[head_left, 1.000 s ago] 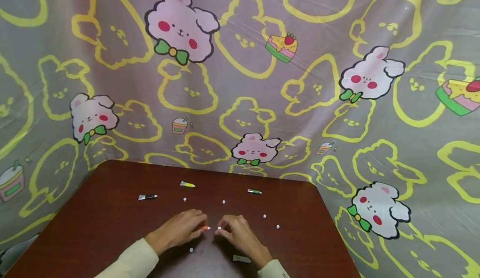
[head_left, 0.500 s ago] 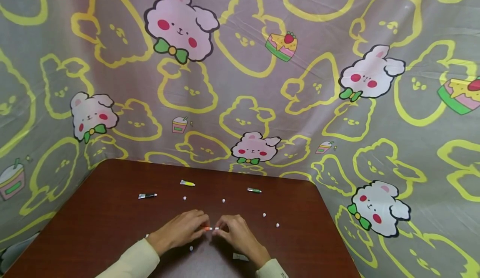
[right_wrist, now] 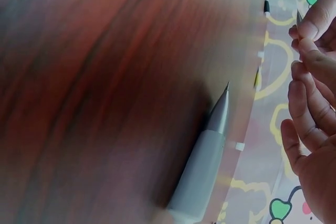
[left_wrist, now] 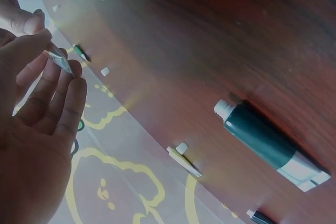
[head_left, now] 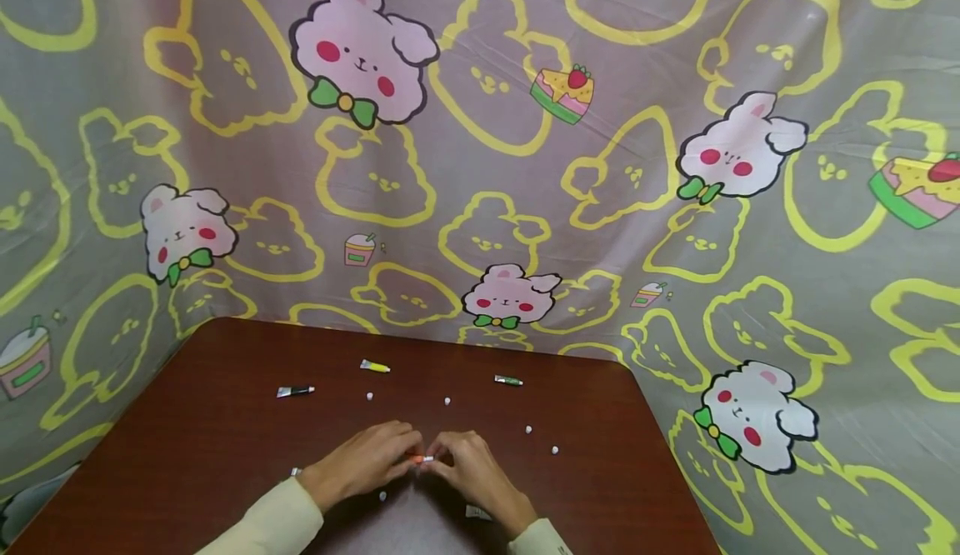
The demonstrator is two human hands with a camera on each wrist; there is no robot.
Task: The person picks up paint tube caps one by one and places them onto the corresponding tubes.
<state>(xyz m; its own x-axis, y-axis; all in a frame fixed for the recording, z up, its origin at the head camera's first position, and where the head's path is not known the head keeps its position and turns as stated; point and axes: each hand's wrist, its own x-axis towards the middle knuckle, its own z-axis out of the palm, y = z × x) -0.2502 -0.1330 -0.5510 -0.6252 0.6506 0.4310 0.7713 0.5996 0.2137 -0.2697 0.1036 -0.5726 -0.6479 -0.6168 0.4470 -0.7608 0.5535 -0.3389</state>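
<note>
In the head view my left hand (head_left: 375,457) pinches a small orange paint tube (head_left: 417,459), its nozzle pointing right. The tube's silver crimped end (left_wrist: 62,62) sticks out between thumb and fingers in the left wrist view. Opposite it, my right hand (head_left: 478,470) pinches a small white cap (head_left: 429,458) between thumb and index finger. Cap and nozzle meet end to end just above the table. Fingers cover most of the tube.
Yellow (head_left: 375,367), black (head_left: 296,392) and green (head_left: 508,381) tubes lie farther back. A grey tube (right_wrist: 202,166) lies by my right wrist, a dark teal tube (left_wrist: 265,137) by my left. Several loose white caps (head_left: 447,401) dot the brown table (head_left: 247,355). Patterned cloth (head_left: 495,172) hangs behind.
My right hand has moved left with the white cap, and the gap between cap and orange tube has closed. The left hand has shifted slightly right.
</note>
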